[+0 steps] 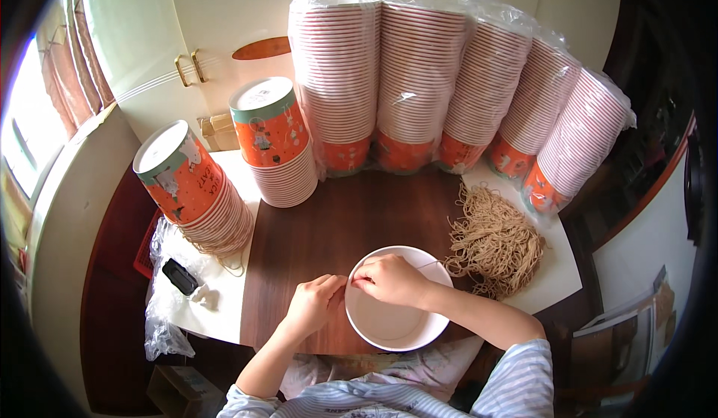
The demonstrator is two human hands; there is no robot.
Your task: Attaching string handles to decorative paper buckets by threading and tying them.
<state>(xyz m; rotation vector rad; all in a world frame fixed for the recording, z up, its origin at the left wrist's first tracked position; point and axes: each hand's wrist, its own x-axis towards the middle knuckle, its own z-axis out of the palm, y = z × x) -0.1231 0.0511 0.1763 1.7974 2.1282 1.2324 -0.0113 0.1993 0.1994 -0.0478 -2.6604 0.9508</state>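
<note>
A white-lined paper bucket (pixel 396 331) stands mouth up near the table's front edge. My right hand (pixel 393 279) reaches over its mouth, with the fingertips pinched together inside the left rim. Just outside that rim, my left hand (pixel 318 303) has its fingers drawn together close to the bucket wall. Whatever the fingertips of both hands hold is too small or hidden to make out. A thin strand (pixel 429 265) shows beside my right wrist, across the bucket's far right rim. To the right lies a loose heap of tan cords (pixel 497 242).
Upside-down stacks of orange and green printed buckets stand at the left (pixel 183 175) and back left (pixel 273 133). Several plastic-wrapped bucket stacks (pixel 419 74) line the back and right. A black plastic box (pixel 179 276) sits by clear plastic wrap (pixel 166 339). Below is a cardboard box (pixel 183 392).
</note>
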